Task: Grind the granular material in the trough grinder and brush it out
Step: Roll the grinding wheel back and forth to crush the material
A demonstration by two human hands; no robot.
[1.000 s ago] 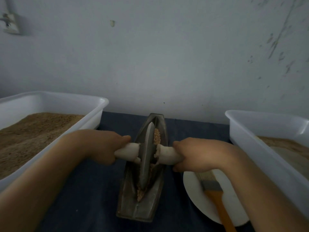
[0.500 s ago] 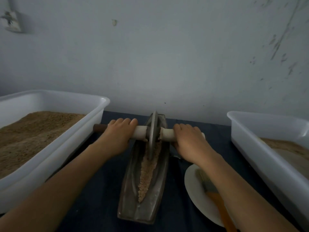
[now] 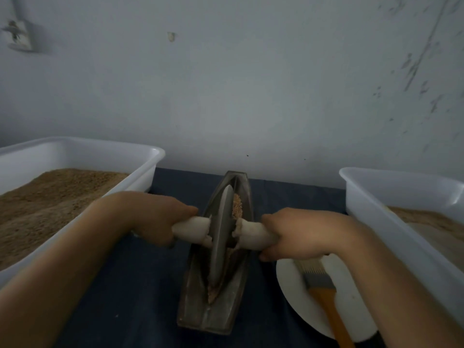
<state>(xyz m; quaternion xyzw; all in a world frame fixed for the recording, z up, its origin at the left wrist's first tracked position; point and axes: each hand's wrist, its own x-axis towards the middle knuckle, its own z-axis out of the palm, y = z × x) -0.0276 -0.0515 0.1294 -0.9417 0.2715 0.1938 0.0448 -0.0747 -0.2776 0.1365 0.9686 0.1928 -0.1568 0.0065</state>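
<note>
A boat-shaped metal trough grinder (image 3: 198, 315) lies lengthwise on the dark cloth in front of me. Its grey grinding wheel (image 3: 220, 237) stands on edge in the groove, near the trough's middle. Tan granular material (image 3: 237, 208) shows beyond the wheel and at the near tip of the groove. A pale axle handle (image 3: 193, 228) runs through the wheel. My left hand (image 3: 155, 217) grips the left end of the handle. My right hand (image 3: 296, 232) grips the right end.
A white tub (image 3: 140, 156) of brown granules stands at the left, and another white tub (image 3: 376, 212) at the right. A white plate (image 3: 291, 292) by the trough's right side carries a brush (image 3: 324, 290) with an orange handle. The wall is close behind.
Half a second ago the wheel was at the trough's far end. I have pulled it back toward me to the middle, covering the ground material that lay exposed.
</note>
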